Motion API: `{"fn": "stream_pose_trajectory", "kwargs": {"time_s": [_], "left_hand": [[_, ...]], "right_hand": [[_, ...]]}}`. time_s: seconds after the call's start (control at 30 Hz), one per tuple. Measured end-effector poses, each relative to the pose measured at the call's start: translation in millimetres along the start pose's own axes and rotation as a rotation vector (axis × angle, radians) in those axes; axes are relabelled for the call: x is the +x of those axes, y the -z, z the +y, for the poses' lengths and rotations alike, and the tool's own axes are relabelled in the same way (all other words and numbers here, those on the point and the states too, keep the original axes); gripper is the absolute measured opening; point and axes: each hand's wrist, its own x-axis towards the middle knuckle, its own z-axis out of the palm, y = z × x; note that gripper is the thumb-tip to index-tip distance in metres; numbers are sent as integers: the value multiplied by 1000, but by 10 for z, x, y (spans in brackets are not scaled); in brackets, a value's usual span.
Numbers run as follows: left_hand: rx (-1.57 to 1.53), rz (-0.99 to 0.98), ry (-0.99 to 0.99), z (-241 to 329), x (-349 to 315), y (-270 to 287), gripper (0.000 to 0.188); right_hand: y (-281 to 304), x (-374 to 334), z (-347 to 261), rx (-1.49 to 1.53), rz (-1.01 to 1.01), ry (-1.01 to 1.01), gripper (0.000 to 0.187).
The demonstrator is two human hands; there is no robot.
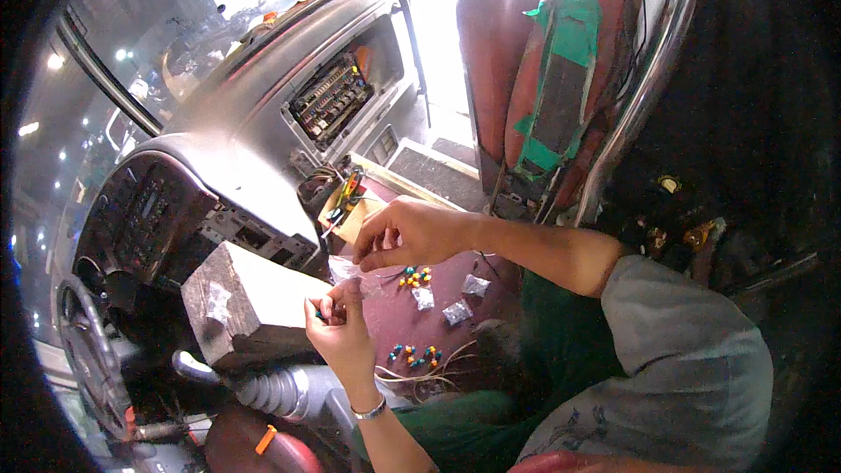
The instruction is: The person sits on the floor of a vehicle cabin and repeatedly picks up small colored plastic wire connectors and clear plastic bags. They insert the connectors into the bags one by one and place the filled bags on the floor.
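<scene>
My left hand (340, 326), with a metal band at the wrist, is closed, its fingers curled around a small dark green piece (321, 316). Just above and to the right, my right hand (410, 235) is closed too, thumb and fingertips pinched together; what they hold, if anything, is too small to make out. Clear plastic film (343, 269) lies close to both hands. Below them, on a dull red floor, one cluster of small yellow and teal pieces (415, 278) lies beside small clear bags (456, 312). A second cluster of similar pieces (414, 356) lies nearer to me.
A block with a pale top (263, 289) carries another clear bag (217, 302). Hand tools (349, 193) lie beyond my hands. Around me are a gear lever (194, 368), steering wheel (92, 359), open fuse panel (333, 103), taped red seat (504, 61) and metal rail (635, 109).
</scene>
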Motion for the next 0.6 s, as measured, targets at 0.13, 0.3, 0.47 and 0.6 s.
{"fn": "stream_pose_trajectory", "kwargs": {"time_s": [0.13, 0.3, 0.47, 0.6], "left_hand": [[23, 36, -83, -24, 10, -6, 47], [-52, -3, -54, -62, 20, -4, 46], [-98, -8, -68, 20, -11, 38, 47], [23, -54, -48, 13, -39, 83, 48]], "right_hand": [[-19, -50, 11, 86, 0, -24, 25], [71, -130, 15, 24, 16, -138, 19], [56, -114, -68, 122, 33, -144, 25], [-32, -144, -158, 73, 54, -40, 26]]}}
